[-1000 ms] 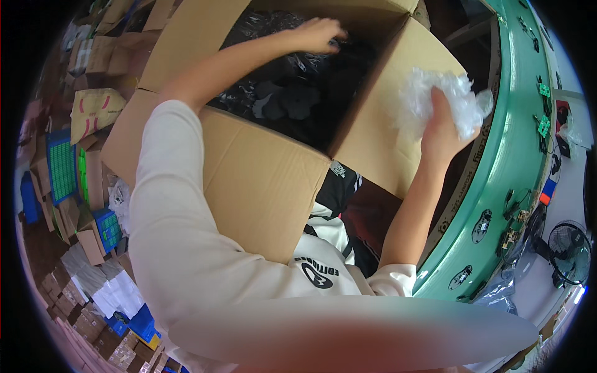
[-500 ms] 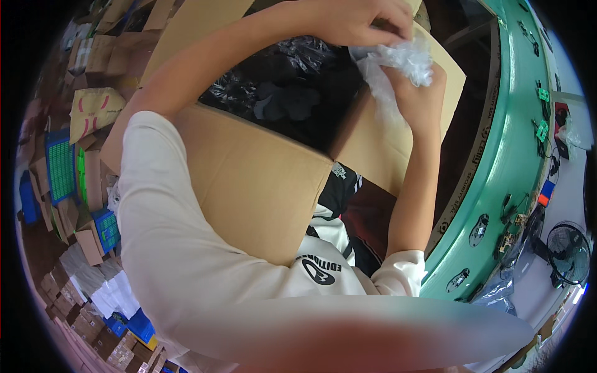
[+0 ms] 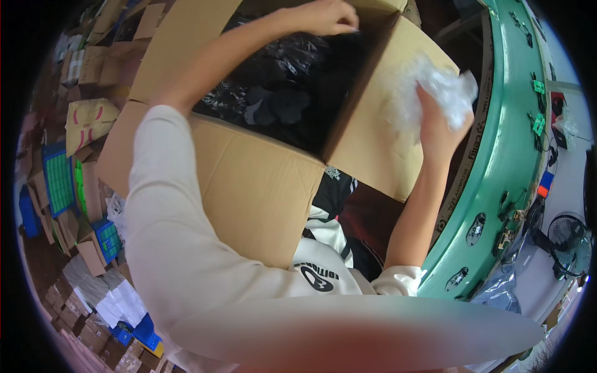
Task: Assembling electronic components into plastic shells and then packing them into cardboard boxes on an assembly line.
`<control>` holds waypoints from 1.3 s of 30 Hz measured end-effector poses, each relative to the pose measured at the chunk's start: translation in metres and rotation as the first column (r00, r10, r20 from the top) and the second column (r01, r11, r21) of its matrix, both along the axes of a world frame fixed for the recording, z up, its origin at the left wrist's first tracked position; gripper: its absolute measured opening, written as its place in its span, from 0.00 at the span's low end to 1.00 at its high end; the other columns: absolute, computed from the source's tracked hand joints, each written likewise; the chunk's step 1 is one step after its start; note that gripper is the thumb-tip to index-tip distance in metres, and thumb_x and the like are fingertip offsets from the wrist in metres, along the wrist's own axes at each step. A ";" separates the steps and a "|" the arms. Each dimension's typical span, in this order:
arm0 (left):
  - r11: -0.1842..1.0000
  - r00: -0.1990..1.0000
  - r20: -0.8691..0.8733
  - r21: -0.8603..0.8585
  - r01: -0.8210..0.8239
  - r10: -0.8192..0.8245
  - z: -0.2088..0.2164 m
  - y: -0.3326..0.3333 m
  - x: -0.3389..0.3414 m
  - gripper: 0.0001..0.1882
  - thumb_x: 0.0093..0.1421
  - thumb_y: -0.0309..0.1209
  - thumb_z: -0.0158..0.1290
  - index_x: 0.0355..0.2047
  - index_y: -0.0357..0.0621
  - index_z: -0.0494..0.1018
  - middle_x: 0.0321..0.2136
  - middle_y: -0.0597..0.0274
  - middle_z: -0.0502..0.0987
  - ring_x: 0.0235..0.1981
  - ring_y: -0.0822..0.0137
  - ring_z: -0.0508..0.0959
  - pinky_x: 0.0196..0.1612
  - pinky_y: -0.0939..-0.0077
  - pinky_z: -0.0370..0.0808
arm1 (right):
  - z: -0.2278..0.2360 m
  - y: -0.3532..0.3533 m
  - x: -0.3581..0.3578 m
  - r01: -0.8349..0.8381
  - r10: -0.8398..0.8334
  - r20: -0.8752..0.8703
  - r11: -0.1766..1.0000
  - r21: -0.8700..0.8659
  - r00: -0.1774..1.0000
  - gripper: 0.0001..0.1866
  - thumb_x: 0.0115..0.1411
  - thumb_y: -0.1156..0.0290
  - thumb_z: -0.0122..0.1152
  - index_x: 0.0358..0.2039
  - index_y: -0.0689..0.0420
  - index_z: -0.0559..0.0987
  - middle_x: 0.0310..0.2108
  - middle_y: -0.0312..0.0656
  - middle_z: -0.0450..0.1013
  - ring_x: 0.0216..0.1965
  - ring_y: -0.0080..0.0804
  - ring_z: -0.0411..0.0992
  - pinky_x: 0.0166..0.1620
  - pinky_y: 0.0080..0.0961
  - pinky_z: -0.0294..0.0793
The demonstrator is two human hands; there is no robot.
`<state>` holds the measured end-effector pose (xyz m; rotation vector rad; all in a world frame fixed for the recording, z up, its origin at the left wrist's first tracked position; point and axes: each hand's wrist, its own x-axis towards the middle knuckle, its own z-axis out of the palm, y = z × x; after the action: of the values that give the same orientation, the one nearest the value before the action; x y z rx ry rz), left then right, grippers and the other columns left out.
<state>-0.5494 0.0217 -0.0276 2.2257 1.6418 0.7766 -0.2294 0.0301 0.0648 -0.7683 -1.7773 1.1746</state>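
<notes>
A big open cardboard box (image 3: 245, 177) stands in front of me, its flaps folded outward. Inside lie black items in shiny clear wrapping (image 3: 292, 56) and some dark grey rounded pieces (image 3: 280, 107). My left hand (image 3: 326, 17) is over the far part of the box, fingers curled in; whether anything is between them is hidden. Above the right flap (image 3: 373, 118), my right hand (image 3: 444, 133) grips a crumpled bunch of clear plastic bags (image 3: 444, 90), which bulges out past the fingers and is partly blurred.
Along the right runs a green work surface (image 3: 457, 255) with small black devices (image 3: 476, 229) and green circuit boards (image 3: 538, 124). A black fan (image 3: 569, 242) stands beyond it. Cartons, blue-green trays (image 3: 59, 180) and a tan sack (image 3: 92, 121) crowd the floor at left.
Both hands were together at the plastic. Now they are apart: my right hand has moved right and nearer with the bags, while my left has shifted left over the box.
</notes>
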 end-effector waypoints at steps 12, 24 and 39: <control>0.802 0.833 -0.153 -0.226 -0.553 0.532 -0.055 0.014 0.000 0.17 0.53 0.46 0.63 0.33 0.47 0.82 0.32 0.50 0.82 0.38 0.50 0.82 0.44 0.59 0.77 | -0.010 0.001 0.003 0.107 -0.103 -0.138 0.994 0.019 0.985 0.08 0.50 0.80 0.70 0.33 0.63 0.81 0.32 0.36 0.78 0.34 0.23 0.74 0.43 0.24 0.74; 0.962 0.969 -0.073 -0.128 -0.242 0.234 0.006 0.007 -0.009 0.11 0.61 0.37 0.53 0.32 0.45 0.80 0.31 0.53 0.82 0.34 0.60 0.82 0.39 0.62 0.76 | 0.021 -0.018 -0.003 0.055 -0.051 -0.146 0.998 0.020 0.988 0.25 0.47 0.81 0.70 0.47 0.63 0.73 0.35 0.35 0.75 0.35 0.22 0.73 0.44 0.22 0.73; 0.062 0.911 0.389 0.915 -0.400 0.136 0.216 -0.372 0.238 0.30 0.53 0.55 0.62 0.50 0.48 0.77 0.52 0.49 0.72 0.51 0.50 0.72 0.56 0.57 0.63 | 0.090 -0.308 -0.044 -0.835 0.714 -0.522 0.550 0.006 0.466 0.26 0.69 0.63 0.47 0.64 0.61 0.62 0.57 0.46 0.67 0.55 0.39 0.68 0.61 0.36 0.66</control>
<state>-0.3112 -0.3501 0.1883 2.2147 1.5673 2.8989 -0.2729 -0.2782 0.1545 0.3334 -1.5606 2.0281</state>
